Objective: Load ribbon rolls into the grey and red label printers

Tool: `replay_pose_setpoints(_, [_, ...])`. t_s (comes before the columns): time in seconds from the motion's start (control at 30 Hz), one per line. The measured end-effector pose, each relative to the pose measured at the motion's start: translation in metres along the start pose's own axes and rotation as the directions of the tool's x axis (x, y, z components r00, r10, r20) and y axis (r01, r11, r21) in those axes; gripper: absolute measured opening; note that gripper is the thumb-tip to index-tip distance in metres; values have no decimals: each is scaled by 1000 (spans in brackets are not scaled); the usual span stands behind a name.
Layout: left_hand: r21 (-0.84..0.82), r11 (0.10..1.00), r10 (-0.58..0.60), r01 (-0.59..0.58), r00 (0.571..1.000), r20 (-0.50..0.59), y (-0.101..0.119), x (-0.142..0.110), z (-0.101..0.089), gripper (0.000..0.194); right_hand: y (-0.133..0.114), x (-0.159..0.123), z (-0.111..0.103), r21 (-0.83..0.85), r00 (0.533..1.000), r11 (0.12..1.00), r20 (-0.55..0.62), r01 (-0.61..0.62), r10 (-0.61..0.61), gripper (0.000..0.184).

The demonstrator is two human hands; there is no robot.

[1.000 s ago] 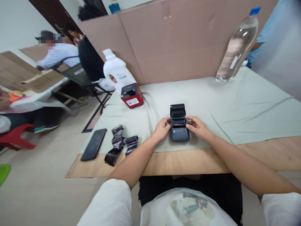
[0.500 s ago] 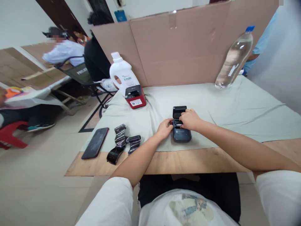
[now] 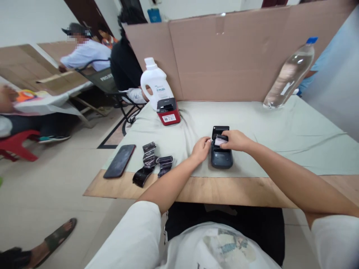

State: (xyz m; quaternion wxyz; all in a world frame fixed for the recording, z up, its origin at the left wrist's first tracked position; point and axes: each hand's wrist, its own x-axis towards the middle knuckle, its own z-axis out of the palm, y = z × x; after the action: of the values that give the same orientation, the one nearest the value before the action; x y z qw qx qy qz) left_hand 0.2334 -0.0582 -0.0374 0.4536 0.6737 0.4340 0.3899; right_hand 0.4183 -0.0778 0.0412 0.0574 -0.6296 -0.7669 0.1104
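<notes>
A small dark portable printer (image 3: pixel 222 160) lies on the cloth with its lid (image 3: pixel 220 129) raised. My right hand (image 3: pixel 235 141) pinches a small paper roll (image 3: pixel 220 142), pale with a dark upper part, just over the printer's open compartment. Whether the roll still touches the compartment I cannot tell. My left hand (image 3: pixel 201 150) rests at the printer's left side, its fingers curled against the edge near the hinge. Left of my forearm lie curled strips of dark, shiny film (image 3: pixel 149 155).
A black phone (image 3: pixel 120 161) lies at the table's left edge. Farther back stand a red-and-black box-shaped device (image 3: pixel 168 112), a white jug (image 3: pixel 158 86) and a water bottle (image 3: pixel 291 74) leaning on the cardboard screen (image 3: pixel 218 67). Other people sit to the left; a sandalled foot (image 3: pixel 58 235) shows below.
My right hand has lifted the pale roll up in the compartment, where it now shows more. The left hand's fingers have drawn closer together. The view has shifted, and a sandalled foot has appeared.
</notes>
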Motion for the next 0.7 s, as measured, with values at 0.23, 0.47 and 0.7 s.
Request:
replay_pose_setpoints(0.23, [-25, 947, 321, -321, 931, 173, 53, -20, -11, 48, -21, -35, 3, 280, 956, 946, -282, 165, -83, 31])
replay_pose_setpoints(0.47, [45, 982, 171, -183, 965, 198, 55, -60, -88, 31, -29, -64, 19, 421, 933, 844, -278, 331, -227, 30])
replay_pose_setpoints(0.7, [496, 851, 162, -171, 985, 62, 11, -116, -138, 36, -16, -70, 52, 376, 902, 828, -279, 417, -328, 17])
